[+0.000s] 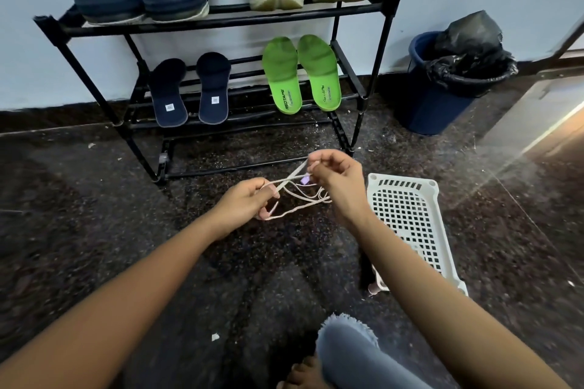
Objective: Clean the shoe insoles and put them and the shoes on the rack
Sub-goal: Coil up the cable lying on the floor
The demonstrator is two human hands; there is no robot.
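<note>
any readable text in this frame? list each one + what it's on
"REDTAPE": heel of the left green insole; the smaller line beside it is too blurred to read.
Right green insole: heel print, too blurred to read.
Left navy insole: white heel tag, too small to read.
Right navy insole: white heel tag, too small to read.
No other text shows.

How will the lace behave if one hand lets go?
The lace is probably floppy: it sags in loops between the left hand and right hand. It seems light, since a mere pinch holds it. Loose loops may tangle.
</note>
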